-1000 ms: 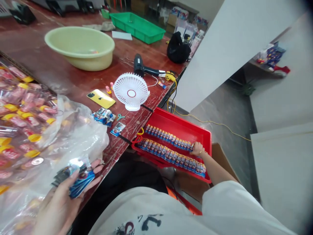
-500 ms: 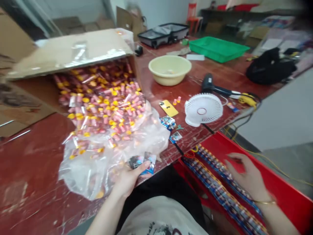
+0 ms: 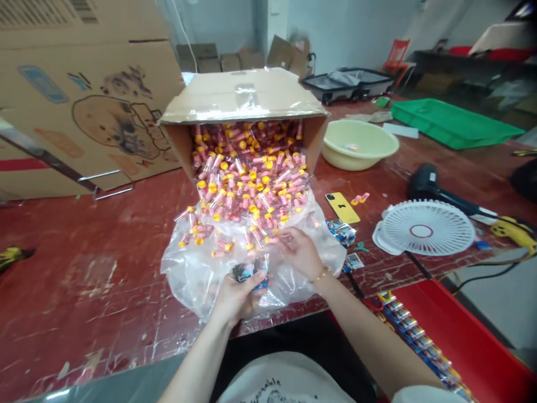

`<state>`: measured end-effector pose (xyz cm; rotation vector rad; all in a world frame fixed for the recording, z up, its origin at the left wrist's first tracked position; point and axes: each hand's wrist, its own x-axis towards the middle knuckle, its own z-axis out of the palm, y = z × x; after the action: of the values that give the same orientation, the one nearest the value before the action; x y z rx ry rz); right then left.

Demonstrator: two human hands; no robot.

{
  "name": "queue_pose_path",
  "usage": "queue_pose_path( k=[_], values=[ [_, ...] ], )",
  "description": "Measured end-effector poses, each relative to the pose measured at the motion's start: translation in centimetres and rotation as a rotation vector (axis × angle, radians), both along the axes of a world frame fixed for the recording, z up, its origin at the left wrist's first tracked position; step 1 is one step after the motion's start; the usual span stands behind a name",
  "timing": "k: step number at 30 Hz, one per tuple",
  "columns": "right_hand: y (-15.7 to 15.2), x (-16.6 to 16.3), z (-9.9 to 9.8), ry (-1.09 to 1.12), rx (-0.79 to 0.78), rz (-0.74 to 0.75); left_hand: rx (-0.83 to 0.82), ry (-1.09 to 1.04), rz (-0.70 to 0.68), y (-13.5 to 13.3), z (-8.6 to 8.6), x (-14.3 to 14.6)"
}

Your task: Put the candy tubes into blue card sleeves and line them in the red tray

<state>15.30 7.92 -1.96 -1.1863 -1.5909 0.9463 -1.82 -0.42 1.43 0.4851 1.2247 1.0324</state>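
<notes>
A cardboard box (image 3: 243,95) lies on its side on the red table, spilling several pink tubes with yellow caps (image 3: 247,190) onto a clear plastic bag (image 3: 193,274). My left hand (image 3: 237,296) is closed around a small stack of blue and black cards (image 3: 249,272) at the near edge of the bag. My right hand (image 3: 300,252) rests on the bag among the front tubes, its fingers curled over them; whether they grip one I cannot make out.
A yellow phone (image 3: 343,207), loose blue cards (image 3: 342,232), a white fan (image 3: 425,228), a black hair dryer (image 3: 432,184), a pale basin (image 3: 358,143) and a green tray (image 3: 453,123) lie to the right. A red tray (image 3: 453,330) with rows of packed tubes sits low right. Large cartons stand at left.
My right hand has left the red tray and come to the pile of tubes on the bag. My view has swung left to the box. The left hand still holds the cards.
</notes>
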Motion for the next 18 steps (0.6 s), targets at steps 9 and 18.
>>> queue_pose_path(
  k=[9, 18],
  values=[
    [-2.6, 2.6, 3.2, 0.709, -0.596, 0.145, 0.093, 0.002, -0.086, 0.7, -0.4, -0.6],
    [-3.8, 1.2, 4.6, 0.4, -0.046, 0.175, 0.11, -0.052, -0.139, 0.6, -1.3, 0.1]
  ],
)
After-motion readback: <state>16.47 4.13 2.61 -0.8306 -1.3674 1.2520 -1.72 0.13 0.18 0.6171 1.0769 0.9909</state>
